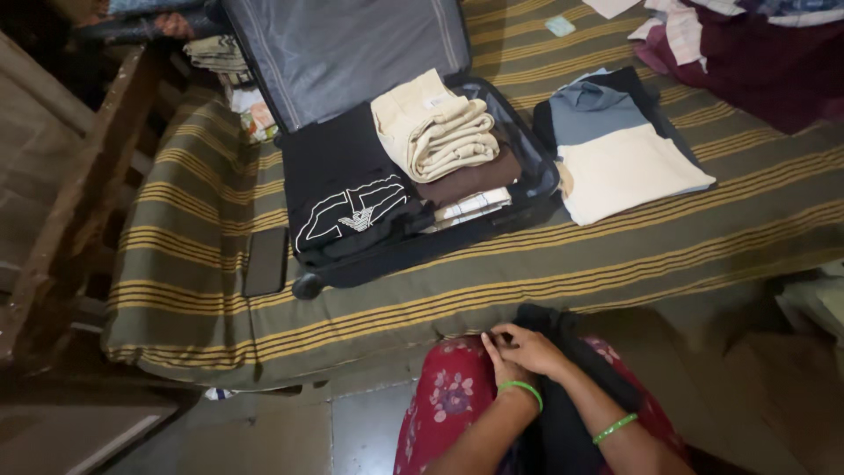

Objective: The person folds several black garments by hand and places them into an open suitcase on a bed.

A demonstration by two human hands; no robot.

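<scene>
On the lap, close under the camera, lies a dark garment (563, 387) draped over a red floral skirt (448, 396). Both hands meet at its upper left edge. Right hand (532, 347) lies on top, fingers (505, 334) curled and pinching a fold of the dark cloth. Left hand (503, 368) sits just beneath it, wrist in a green bangle (525, 389); its fingers are bent against the same edge, though whether they actually grip the cloth cannot be told — the right hand covers them.

Beyond the fingers, across the striped bed (703, 237), an open suitcase (536, 189) holds a black printed shirt (347, 198), rolled cream cloth (440, 132) and a brown piece beneath. Right of the case sits a folded stack, cream over grey-blue (615, 158). A dark phone (265, 260) lies left of the case.

Judgement on handling: the fabric looks soft and limp — best to keep the pinched edge taut between both hands, smooth each fold flat on the lap, and match corners before pressing the crease.
</scene>
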